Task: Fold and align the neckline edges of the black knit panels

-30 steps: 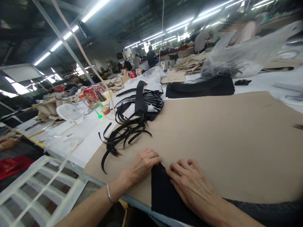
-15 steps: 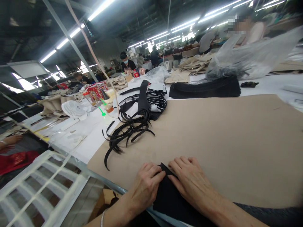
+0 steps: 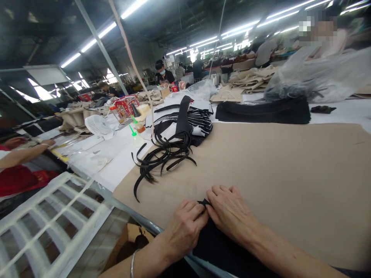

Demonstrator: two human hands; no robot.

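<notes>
A piece of black fabric (image 3: 223,249) lies at the near edge of the table, partly under my hands and forearms. My left hand (image 3: 189,220) is closed, pinching the fabric's upper left corner between thumb and fingers. Close against it, my right hand (image 3: 227,206) grips the same edge with its thumb, its fingers curled over the top. A narrow folded strip of the edge shows between the two hands. Beyond them lies a tangle of thin black strips (image 3: 162,154), beside a pile of black and striped pieces (image 3: 199,119).
Beige sheet material (image 3: 275,166) covers the tabletop. At the back lie a stack of black pieces (image 3: 263,111) and a clear plastic bag (image 3: 319,73). A white fan (image 3: 98,125) and green-tipped bottles (image 3: 133,133) stand left. A white slatted rack (image 3: 55,224) is lower left; a co-worker's arm (image 3: 26,154) reaches in above it.
My right hand has come closer to the left, and its thumb now pinches the fabric edge. The view has shifted slightly left. A co-worker's arm has extended at the left.
</notes>
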